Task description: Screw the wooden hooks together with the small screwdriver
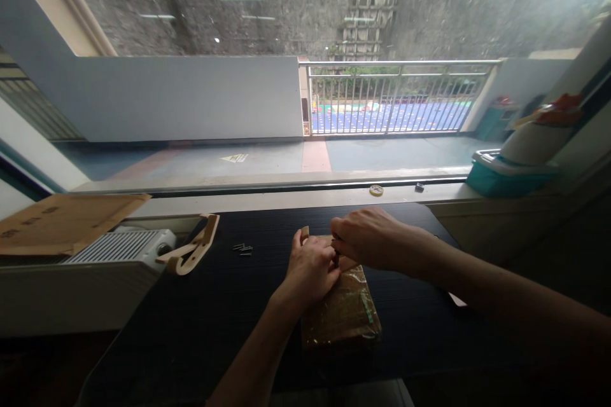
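A brown cardboard box point(337, 318), wrapped in clear tape, lies on the black table. A light wooden piece point(351, 263) rests on its far end, mostly hidden by my hands. My left hand point(312, 270) is closed around that piece, with its fingers near the right hand's fingertips. My right hand point(370, 238) is curled in a fist over the same piece. Its fingers pinch a small, dark, slim thing point(337, 259) pointing down toward the wood; I cannot make out what it is. Several screws point(243, 248) lie to the left on the table.
A curved wooden frame point(195, 248) stands at the table's left edge, beside a white radiator point(121, 246) with flat cardboard point(67, 219) on top. On the sill are a tape roll point(376, 191), a small dark object point(419, 187) and a teal box point(510, 176). The window stands beyond.
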Demonstrator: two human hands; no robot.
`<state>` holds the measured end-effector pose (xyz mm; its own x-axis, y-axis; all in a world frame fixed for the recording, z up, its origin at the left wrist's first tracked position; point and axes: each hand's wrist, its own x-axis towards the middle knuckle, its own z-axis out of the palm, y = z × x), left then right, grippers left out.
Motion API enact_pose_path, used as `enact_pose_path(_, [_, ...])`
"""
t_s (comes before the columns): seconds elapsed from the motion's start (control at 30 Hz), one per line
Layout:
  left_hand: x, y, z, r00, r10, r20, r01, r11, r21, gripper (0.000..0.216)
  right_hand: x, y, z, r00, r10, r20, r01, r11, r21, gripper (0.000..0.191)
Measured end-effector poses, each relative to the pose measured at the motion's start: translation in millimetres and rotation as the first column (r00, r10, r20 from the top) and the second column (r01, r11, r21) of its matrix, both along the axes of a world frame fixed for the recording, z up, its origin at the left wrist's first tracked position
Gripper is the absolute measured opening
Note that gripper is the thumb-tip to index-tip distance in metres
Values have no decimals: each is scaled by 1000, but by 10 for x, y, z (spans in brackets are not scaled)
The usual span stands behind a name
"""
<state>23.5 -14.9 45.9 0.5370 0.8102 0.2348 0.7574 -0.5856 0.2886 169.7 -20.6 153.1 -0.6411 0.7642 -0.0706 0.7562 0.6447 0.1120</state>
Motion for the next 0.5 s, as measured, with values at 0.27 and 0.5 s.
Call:
enact_pose_path(0.27, [7,1,7,1000,22,-20,-23,1000,-16,7,15,14,119,997,73,-20,-74,993,-91,11])
enact_pose_path(0.5, [-1,-7,33,1000,-4,-11,4,1000,-14,6,2,15,39,998,38,-42,-39,999,-36,13])
